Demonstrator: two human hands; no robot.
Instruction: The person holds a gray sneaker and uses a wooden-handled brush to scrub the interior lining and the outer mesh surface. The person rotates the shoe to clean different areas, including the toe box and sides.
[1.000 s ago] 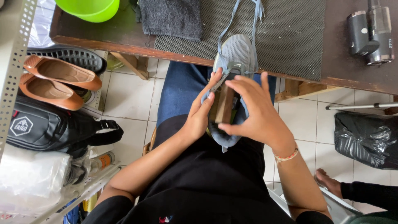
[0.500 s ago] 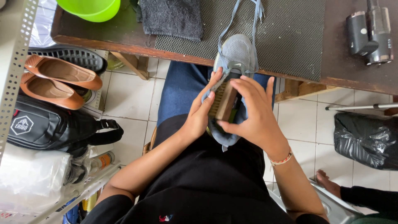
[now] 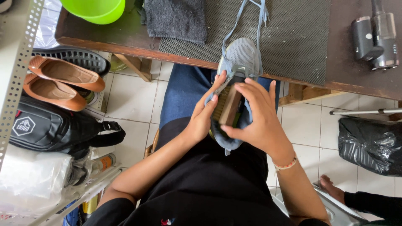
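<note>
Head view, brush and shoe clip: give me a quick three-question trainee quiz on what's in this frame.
1. True or false: the right hand holds a wooden brush against the grey shoe.
2. Which hand steadies the shoe from its side? A) left hand B) right hand C) neither
3. Fill in: the shoe's toe rests on the dark ____ mat at the table edge.

Key:
1. True; the brush sits in the right hand's grip, bristles toward the shoe.
2. A; its fingers wrap the shoe's side.
3. Mesh; the blue laces trail across it, beside the grey towel.
</note>
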